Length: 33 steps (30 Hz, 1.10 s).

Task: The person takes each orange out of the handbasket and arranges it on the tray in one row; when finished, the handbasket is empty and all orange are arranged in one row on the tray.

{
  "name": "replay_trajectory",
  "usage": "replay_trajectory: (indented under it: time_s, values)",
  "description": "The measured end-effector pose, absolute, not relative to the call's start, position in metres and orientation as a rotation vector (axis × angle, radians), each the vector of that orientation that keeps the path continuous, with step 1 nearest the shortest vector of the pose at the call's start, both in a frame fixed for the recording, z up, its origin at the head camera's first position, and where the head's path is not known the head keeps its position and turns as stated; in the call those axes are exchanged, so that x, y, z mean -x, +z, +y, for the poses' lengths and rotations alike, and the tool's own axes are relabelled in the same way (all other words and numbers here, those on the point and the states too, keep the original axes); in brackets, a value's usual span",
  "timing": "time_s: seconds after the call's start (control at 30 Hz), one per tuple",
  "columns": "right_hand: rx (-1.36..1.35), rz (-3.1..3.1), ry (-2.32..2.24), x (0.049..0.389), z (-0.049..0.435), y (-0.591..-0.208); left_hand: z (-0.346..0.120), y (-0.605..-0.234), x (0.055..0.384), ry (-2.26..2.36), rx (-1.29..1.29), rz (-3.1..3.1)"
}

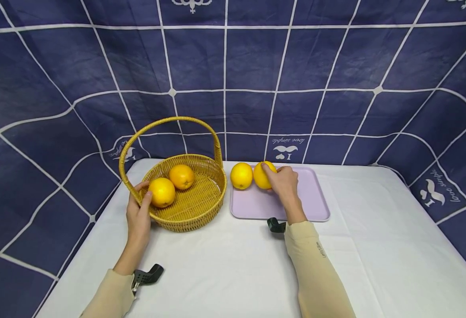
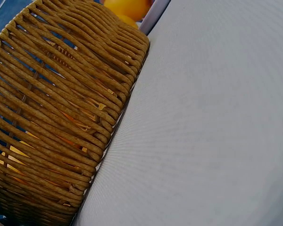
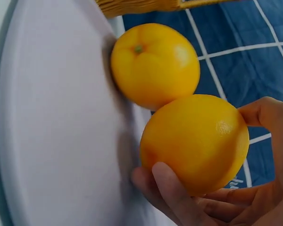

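Note:
My right hand (image 1: 285,183) grips an orange (image 1: 264,176) over the back of the lilac tray (image 1: 253,207). In the right wrist view, the thumb is on one side of this orange (image 3: 193,146) and the fingers curl round the other. Just left of it, a second orange (image 1: 241,176) sits at the tray's back left corner. With my left hand (image 1: 138,216) I hold the left side of the wicker basket (image 1: 193,223), thumb over its rim. Inside the basket are two more oranges, one orange (image 1: 162,192) by my thumb and another orange (image 1: 182,176) behind it.
The basket's tall arched handle (image 1: 169,119) rises above its rim. A white cloth (image 1: 225,269) covers the table. Behind and at both sides hangs a dark blue curtain (image 1: 249,115) with white lines, close to the table's back edge.

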State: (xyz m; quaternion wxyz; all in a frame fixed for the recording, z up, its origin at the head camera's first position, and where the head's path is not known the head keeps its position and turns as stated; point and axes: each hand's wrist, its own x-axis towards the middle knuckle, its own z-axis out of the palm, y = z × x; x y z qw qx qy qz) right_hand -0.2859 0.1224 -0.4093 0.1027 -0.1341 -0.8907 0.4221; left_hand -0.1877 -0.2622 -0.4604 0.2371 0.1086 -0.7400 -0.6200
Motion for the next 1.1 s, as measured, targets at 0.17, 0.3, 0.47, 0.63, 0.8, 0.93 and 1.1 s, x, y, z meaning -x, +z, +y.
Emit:
replay_trajectory:
  time_s: [0.17, 0.3, 0.47, 0.63, 0.8, 0.93, 1.1]
  values:
    - [0.415, -2.646, 1.223, 0.288, 0.123, -0.417, -0.263, -0.46, 0.187, -1.701, -0.294, -2.03]
    - [0.392, -2.672, 1.076, 0.287, 0.123, -0.419, -0.265, -0.462, 0.187, -1.719, -0.3, -2.028]
    - [0.357, -2.698, 1.024, 0.286, 0.124, -0.421, -0.265, -0.462, 0.187, -1.739, -0.311, -2.032]
    - [0.335, -2.691, 1.07, 0.288, 0.123, -0.422, -0.266, -0.461, 0.188, -1.721, -0.299, -2.041]
    - [0.325, -2.687, 1.112, 0.286, 0.124, -0.422, -0.265, -0.461, 0.186, -1.691, -0.288, -2.053]
    - [0.3, -2.693, 1.107, 0.286, 0.123, -0.42, -0.264, -0.461, 0.184, -1.682, -0.287, -2.049]
    - [0.268, -2.674, 1.09, 0.286, 0.122, -0.416, -0.263, -0.461, 0.185, -1.678, -0.296, -2.044]
